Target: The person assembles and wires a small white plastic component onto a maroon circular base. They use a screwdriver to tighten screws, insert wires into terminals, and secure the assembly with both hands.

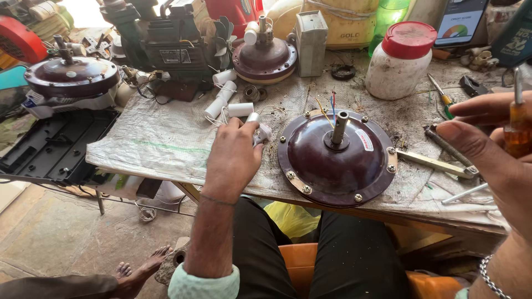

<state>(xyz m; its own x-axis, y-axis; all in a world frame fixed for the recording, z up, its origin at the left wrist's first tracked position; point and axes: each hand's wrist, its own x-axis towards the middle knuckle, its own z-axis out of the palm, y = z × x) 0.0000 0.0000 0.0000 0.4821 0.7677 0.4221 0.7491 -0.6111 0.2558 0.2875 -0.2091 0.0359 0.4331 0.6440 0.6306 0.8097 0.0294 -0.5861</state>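
Down on the worktop (166,144), my left hand (233,158) closes around a small white cylinder (260,133) with thin wires, just left of the maroon fan motor housing (337,160). That housing lies flat near the front edge, shaft pointing up, coloured wires beside it. My right hand (490,155) hangs at the right, fingers curled around an amber-handled screwdriver (519,124), above the worktop.
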